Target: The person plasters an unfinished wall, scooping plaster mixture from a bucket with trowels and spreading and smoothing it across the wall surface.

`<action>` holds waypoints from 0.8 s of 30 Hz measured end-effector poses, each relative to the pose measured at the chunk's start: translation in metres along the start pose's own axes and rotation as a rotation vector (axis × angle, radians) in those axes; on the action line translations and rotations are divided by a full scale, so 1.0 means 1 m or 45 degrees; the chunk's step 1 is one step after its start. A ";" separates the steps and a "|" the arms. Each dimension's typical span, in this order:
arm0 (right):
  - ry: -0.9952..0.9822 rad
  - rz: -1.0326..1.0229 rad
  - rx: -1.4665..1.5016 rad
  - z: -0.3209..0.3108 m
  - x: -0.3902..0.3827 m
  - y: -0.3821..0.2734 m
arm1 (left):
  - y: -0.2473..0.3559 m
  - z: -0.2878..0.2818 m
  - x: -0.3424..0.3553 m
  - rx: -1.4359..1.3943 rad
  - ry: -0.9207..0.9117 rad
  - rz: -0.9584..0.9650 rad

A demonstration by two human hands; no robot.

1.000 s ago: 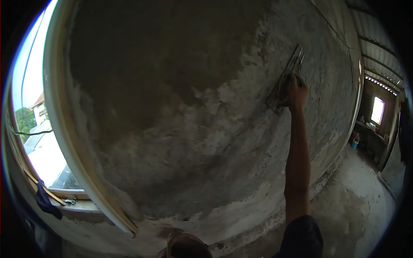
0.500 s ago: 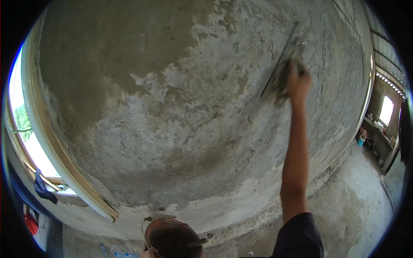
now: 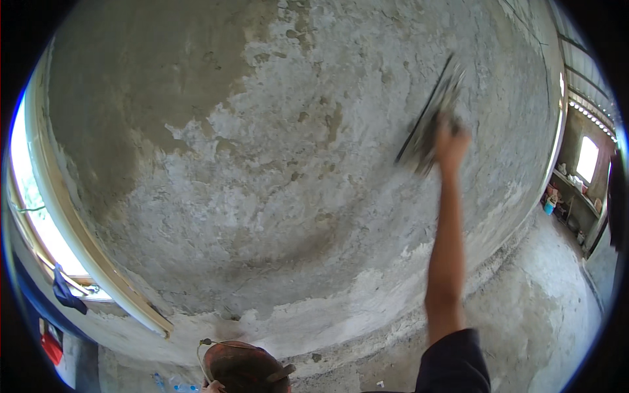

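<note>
My right hand (image 3: 451,145) is closed round the grip of a plastering trowel (image 3: 432,121), its long blade slanting against the grey plastered wall (image 3: 275,177). Motion smears both the trowel and the fingers. At the bottom edge, a few fingers of my left hand (image 3: 213,388) pinch the wire handle or rim of a worn reddish-brown bucket (image 3: 223,354); the rest of that hand is out of view. A short tool handle (image 3: 282,373) juts over the bucket's right side. The bucket's contents are dark and hard to make out.
A pale-framed window (image 3: 65,216) opens on the left, with a dark cloth (image 3: 65,291) hanging at its sill. Rough floor (image 3: 517,288) runs along the wall's foot. Plastic bottles (image 3: 180,385) lie at the lower left. At the far right, a cluttered shelf (image 3: 576,193) stands near another window.
My right hand and the trowel have shifted slightly down the wall. The bucket appears lower and farther left, as the whole view has moved a little.
</note>
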State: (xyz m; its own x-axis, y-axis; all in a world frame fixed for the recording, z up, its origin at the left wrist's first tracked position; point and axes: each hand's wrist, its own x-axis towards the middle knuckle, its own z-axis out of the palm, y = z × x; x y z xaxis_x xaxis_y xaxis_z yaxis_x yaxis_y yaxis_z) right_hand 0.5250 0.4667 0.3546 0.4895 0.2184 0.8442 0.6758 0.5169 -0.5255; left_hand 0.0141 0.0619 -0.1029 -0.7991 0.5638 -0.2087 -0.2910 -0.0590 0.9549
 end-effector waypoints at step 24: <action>0.460 -0.550 -0.587 0.043 -0.047 0.097 | 0.011 0.019 0.018 0.008 -0.004 -0.006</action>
State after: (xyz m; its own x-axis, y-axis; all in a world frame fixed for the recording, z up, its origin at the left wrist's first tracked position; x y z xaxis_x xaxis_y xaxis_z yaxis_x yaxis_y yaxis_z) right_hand 0.5433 0.5419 0.2684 0.2238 -0.2545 0.9408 0.9745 0.0762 -0.2112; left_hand 0.0062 0.0871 -0.0924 -0.7962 0.5665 -0.2127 -0.2916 -0.0512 0.9552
